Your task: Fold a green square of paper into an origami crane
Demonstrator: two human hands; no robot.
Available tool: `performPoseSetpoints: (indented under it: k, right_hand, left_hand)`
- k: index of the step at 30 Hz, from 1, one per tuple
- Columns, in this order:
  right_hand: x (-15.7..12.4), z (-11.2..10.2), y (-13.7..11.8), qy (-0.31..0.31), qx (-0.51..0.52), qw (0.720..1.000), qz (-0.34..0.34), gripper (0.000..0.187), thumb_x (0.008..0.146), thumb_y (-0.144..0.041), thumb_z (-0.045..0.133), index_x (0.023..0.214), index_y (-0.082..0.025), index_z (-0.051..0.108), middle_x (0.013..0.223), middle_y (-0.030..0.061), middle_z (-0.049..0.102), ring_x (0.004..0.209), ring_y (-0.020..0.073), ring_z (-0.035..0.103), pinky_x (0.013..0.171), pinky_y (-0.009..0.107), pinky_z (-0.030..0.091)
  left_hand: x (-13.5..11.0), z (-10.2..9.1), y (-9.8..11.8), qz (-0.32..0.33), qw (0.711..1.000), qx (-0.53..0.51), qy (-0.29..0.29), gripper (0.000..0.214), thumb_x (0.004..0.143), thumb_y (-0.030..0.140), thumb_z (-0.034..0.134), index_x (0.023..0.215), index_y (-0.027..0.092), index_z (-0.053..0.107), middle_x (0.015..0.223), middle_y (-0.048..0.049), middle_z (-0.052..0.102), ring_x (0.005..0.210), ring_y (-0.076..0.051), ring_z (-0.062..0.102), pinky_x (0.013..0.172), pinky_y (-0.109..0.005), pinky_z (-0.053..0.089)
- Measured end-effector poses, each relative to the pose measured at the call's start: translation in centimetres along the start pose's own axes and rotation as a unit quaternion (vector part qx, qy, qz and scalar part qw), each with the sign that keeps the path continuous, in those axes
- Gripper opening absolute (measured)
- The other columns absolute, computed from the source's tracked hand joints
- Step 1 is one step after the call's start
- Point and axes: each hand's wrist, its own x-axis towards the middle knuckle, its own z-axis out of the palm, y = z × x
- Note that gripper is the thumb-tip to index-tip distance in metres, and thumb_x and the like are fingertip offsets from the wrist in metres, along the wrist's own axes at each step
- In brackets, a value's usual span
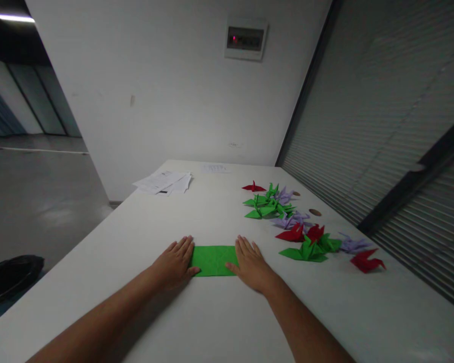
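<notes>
A black bag [11, 277] is seen on the floor at far left; white papers [164, 182] lie at the far side of the desk [136, 237]; the left hand [175, 263] is pressed flat, grip released, on the left end of the folded green paper [213, 260]; the right hand [250, 264], likewise flat and unclenched, covers its right end; folded paper cranes [304, 237] in red, green and lilac are scattered further right.

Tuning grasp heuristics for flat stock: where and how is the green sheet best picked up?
Probably the far long edge of the green sheet, from above. It lies flat on the white table, so no face can be pinched. The left hand and right hand press flat on its two short ends; only the middle strip and long edges show free.
</notes>
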Motion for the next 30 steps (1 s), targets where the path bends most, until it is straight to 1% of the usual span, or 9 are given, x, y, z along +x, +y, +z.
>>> performPoseSetpoints:
  k: [6,10,12,15,18,20,23,27,30]
  right_hand:
    - [0.0,0.0,0.0,0.009,0.006,1.0,-0.001,0.09,0.102,-0.067,0.036,0.162,0.0,0.031,0.17,0.0254,0.02,0.16,0.0353,0.018,0.129,0.056,0.013]
    - [0.1,0.2,0.2,0.011,0.005,1.0,-0.005,0.09,0.102,-0.068,0.034,0.162,0.0,0.031,0.17,0.0251,0.021,0.161,0.035,0.018,0.129,0.055,0.013]
    - [0.1,0.3,0.3,0.014,0.009,1.0,-0.008,0.091,0.102,-0.069,0.033,0.162,-0.001,0.031,0.17,0.0252,0.021,0.16,0.0352,0.018,0.129,0.055,0.013]
    - [0.2,0.3,0.3,0.013,0.014,1.0,-0.007,0.093,0.102,-0.071,0.031,0.162,0.001,0.031,0.17,0.026,0.022,0.16,0.0359,0.019,0.129,0.055,0.013]
    - [0.2,0.2,0.1,0.007,0.014,1.0,-0.004,0.094,0.102,-0.07,0.03,0.161,0.002,0.031,0.17,0.0265,0.022,0.16,0.0357,0.018,0.129,0.055,0.013]
    - [0.2,0.1,0.0,0.002,0.01,1.0,-0.002,0.093,0.102,-0.069,0.029,0.161,0.003,0.031,0.17,0.0264,0.021,0.161,0.0353,0.018,0.13,0.054,0.012]
    - [0.3,0.0,0.0,0.002,0.012,1.0,-0.002,0.092,0.103,-0.069,0.028,0.162,0.002,0.03,0.17,0.026,0.021,0.161,0.035,0.018,0.129,0.054,0.013]
    - [0.4,0.0,0.4,0.003,0.032,0.999,-0.006,0.089,0.103,-0.067,0.03,0.162,0.0,0.03,0.17,0.0253,0.023,0.16,0.0345,0.019,0.129,0.054,0.014]
    - [0.7,0.2,1.1,0.006,0.057,0.998,-0.001,0.087,0.104,-0.065,0.028,0.163,-0.001,0.03,0.17,0.0247,0.024,0.16,0.0335,0.02,0.129,0.053,0.017]
  left_hand:
    - [-0.1,0.3,-0.6,0.012,1.0,0.002,0.021,0.083,0.102,0.069,0.04,0.156,0.007,0.046,0.164,-0.0275,0.036,0.153,-0.042,0.036,0.119,-0.057,0.039]
    - [-0.3,0.6,-1.0,0.014,1.0,0.001,0.012,0.082,0.102,0.068,0.041,0.156,0.006,0.046,0.164,-0.0279,0.035,0.153,-0.041,0.035,0.12,-0.057,0.038]
    - [-0.2,0.7,-1.1,0.013,1.0,-0.007,0.026,0.081,0.101,0.067,0.043,0.155,0.007,0.047,0.163,-0.0282,0.037,0.153,-0.042,0.036,0.12,-0.057,0.038]
    - [0.3,0.4,-0.5,0.027,0.997,-0.032,0.069,0.077,0.103,0.065,0.042,0.157,0.009,0.043,0.165,-0.0278,0.035,0.154,-0.041,0.035,0.12,-0.057,0.037]
    - [0.9,-0.3,0.8,0.08,0.99,-0.067,0.094,0.074,0.105,0.062,0.039,0.161,0.013,0.034,0.168,-0.0256,0.03,0.156,-0.037,0.031,0.123,-0.055,0.034]
    - [1.2,-0.6,1.8,0.113,0.987,-0.083,0.079,0.077,0.105,0.064,0.04,0.162,0.012,0.032,0.167,-0.0263,0.031,0.156,-0.037,0.03,0.123,-0.055,0.033]
    - [1.2,-0.6,3.0,0.131,0.986,-0.089,0.045,0.084,0.103,0.067,0.041,0.161,0.008,0.032,0.166,-0.0294,0.031,0.155,-0.04,0.032,0.122,-0.057,0.035]
    - [1.0,-0.2,3.3,0.126,0.987,-0.088,0.04,0.08,0.103,0.064,0.043,0.16,0.008,0.034,0.166,-0.0294,0.031,0.154,-0.041,0.034,0.121,-0.059,0.035]
    - [1.1,-0.3,3.5,0.111,0.989,-0.093,0.038,0.076,0.102,0.057,0.051,0.159,0.009,0.036,0.165,-0.0276,0.034,0.153,-0.04,0.036,0.122,-0.058,0.036]
